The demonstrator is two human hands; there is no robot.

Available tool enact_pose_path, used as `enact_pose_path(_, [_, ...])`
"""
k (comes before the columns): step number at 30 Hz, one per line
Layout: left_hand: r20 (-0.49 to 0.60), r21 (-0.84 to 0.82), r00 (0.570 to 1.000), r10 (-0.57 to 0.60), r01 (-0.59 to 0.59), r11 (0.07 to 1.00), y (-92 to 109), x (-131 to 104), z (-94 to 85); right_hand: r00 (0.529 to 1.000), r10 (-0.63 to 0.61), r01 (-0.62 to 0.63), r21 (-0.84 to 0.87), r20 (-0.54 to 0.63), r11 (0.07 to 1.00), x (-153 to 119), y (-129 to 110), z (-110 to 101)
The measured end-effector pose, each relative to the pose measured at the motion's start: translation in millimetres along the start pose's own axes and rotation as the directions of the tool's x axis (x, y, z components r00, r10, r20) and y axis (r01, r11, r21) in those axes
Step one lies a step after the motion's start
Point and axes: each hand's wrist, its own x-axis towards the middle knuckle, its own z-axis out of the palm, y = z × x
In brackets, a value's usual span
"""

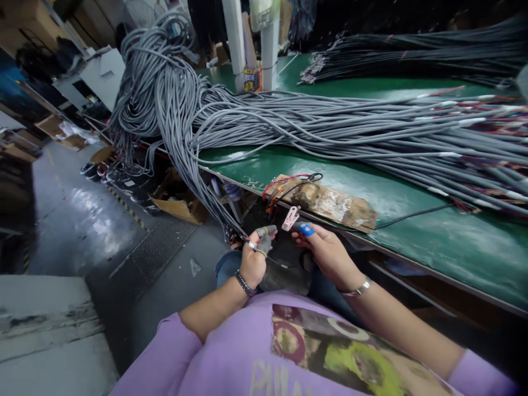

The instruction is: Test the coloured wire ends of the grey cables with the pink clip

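My left hand (pixel 256 259), with worn grey coverings on its thumb and finger, is closed round the end of a grey cable (pixel 223 212). Thin dark wires stick out past its fingers. Close to it on the right, my right hand (pixel 325 247) pinches a pale pink clothespin (pixel 291 218) at the fingertips. One of its digits has a dark covering and blue tape. The clothespin is tilted upward, just in front of the bench edge. How the hidden fingers lie on it does not show.
A green bench (pixel 416 250) bears a long bundle of grey cables (pixel 264 118), heaped and hanging over its left end. A taped wooden board (pixel 330 203) with red and black leads lies at the front edge. Black cables (pixel 412 52) lie behind; a cardboard box (pixel 177 201) stands below left.
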Motion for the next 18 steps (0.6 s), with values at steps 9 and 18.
enact_pose_path(9, [0.181,0.277,0.976,-0.12,0.067,0.959,-16.0,-6.9,-4.1,0.938,-0.192,0.264,-0.234,0.289,0.936,-29.3,1.4,12.0])
enact_pose_path(18, [0.251,0.126,0.938,-0.241,0.215,0.968,-0.1,-11.4,-3.2,0.985,-0.015,0.034,-0.107,0.174,0.994,-17.8,-1.3,13.5])
